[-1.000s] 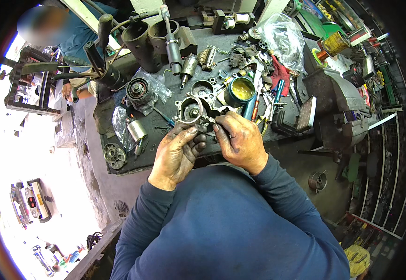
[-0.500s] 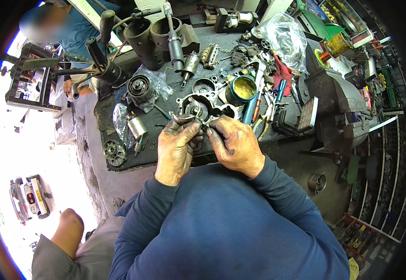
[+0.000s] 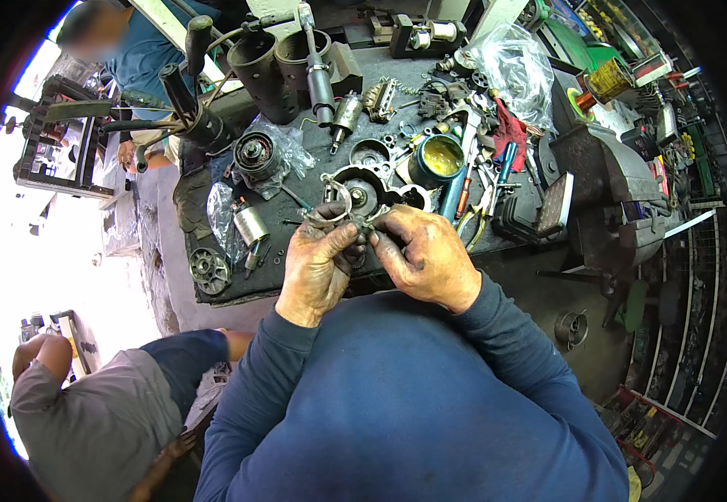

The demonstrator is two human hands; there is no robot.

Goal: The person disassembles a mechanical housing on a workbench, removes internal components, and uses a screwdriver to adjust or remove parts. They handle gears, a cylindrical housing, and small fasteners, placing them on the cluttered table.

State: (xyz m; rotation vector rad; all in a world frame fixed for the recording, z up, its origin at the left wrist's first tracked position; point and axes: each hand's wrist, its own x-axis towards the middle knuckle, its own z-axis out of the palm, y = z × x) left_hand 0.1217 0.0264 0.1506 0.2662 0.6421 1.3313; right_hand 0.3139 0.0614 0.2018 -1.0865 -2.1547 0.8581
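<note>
Both my hands meet at the near edge of the bench. My left hand [image 3: 317,263] is closed, thumb against fingers, on a thin curved metal part [image 3: 346,201] that looks like a fork or open ring. The thumb and forefinger of my right hand [image 3: 426,255] pinch the dark end of this part; the fingers hide much of it. Just beyond them lies an open metal housing [image 3: 388,195] with a round recess. To its right stands a tin of yellow grease [image 3: 442,157]. A smaller round metal cup [image 3: 370,152] sits behind the housing.
At left on the bench are a cylindrical motor [image 3: 250,222], a slotted round end cover [image 3: 210,272] and a wound rotor [image 3: 255,153] on plastic. Pliers and screwdrivers lie right, before a large vise [image 3: 610,192]. One person [image 3: 104,402] is at lower left, another [image 3: 147,63] at upper left.
The person at lower left has come further into view and leans over. My hands keep their hold, with the curved part turned slightly. The view has shifted a little.
</note>
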